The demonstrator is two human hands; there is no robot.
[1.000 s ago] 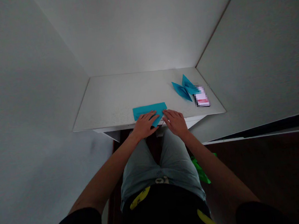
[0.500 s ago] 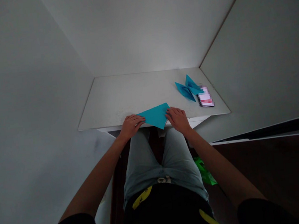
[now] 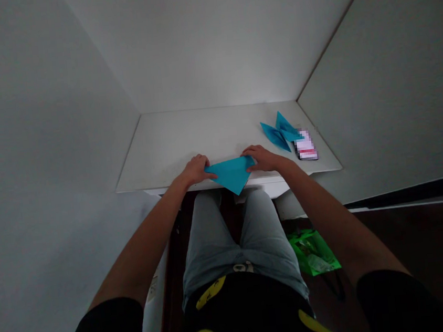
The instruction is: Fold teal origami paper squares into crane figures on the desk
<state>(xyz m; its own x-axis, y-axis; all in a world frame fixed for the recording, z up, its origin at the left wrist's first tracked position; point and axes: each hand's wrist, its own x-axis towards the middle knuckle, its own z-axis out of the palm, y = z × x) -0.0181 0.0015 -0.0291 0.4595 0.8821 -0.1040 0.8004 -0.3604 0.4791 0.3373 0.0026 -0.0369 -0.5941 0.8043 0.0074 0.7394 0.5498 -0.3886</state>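
A blue sheet of paper (image 3: 232, 175), folded into a triangle, lies at the front edge of the white desk, its point hanging over the edge toward me. My left hand (image 3: 197, 169) grips its left corner, thumb on top and fingers curled behind. At the right corner my right hand (image 3: 259, 159) pinches the paper in the same way, fingers along the far edge and thumb nearer me. Two folded blue paper pieces (image 3: 276, 136) (image 3: 286, 126) rest farther back on the right.
A phone (image 3: 305, 146) with a blurred screen lies on the right of the white desk (image 3: 186, 132), partly under one folded piece. Walls close in the desk at the back and both sides. A green bag (image 3: 313, 251) stands on the floor by my right leg.
The blue paper has turned so its far edge runs nearly level and its point faces me. Both hands have shifted slightly away from me, the fingers now behind the far edge.
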